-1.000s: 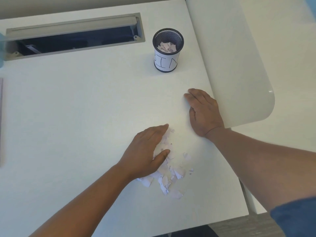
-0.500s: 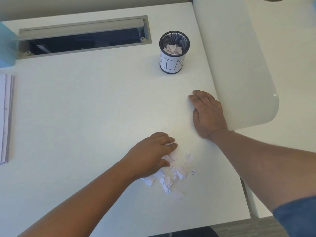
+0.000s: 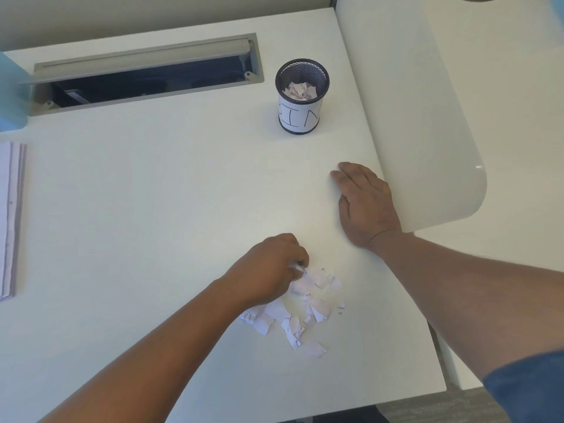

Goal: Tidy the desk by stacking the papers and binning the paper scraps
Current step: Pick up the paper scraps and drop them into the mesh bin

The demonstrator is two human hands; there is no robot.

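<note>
scraps (image 3: 300,312) at 6 o'clock on surface (image 3: 152,209); left grip (image 3: 270,268) curled, pinching scraps; right grip (image 3: 364,204) flat, empty; bin (image 3: 300,117) at 12 o'clock.

- The desk (image 3: 152,224) has a smooth, matt white top, most likely laminate.
- The cup (image 3: 302,96) at about one o'clock is black wire mesh metal, with a matt white paper label wrapped round it and hand-lettered in dark ink.
- The scraps (image 3: 305,315) at six o'clock are thin, torn white paper with printed letters, ragged at the edges; more crumpled paper lies inside the cup.
- The stack of papers (image 3: 9,221) at nine o'clock is plain matt sheets.
- The cable slot (image 3: 146,73) at eleven o'clock has a dull grey frame, metal or plastic.
- The side panel (image 3: 427,132) at two o'clock looks smooth, with a slight sheen.
- The sleeve (image 3: 531,389) at four o'clock is matt blue cloth.
</note>
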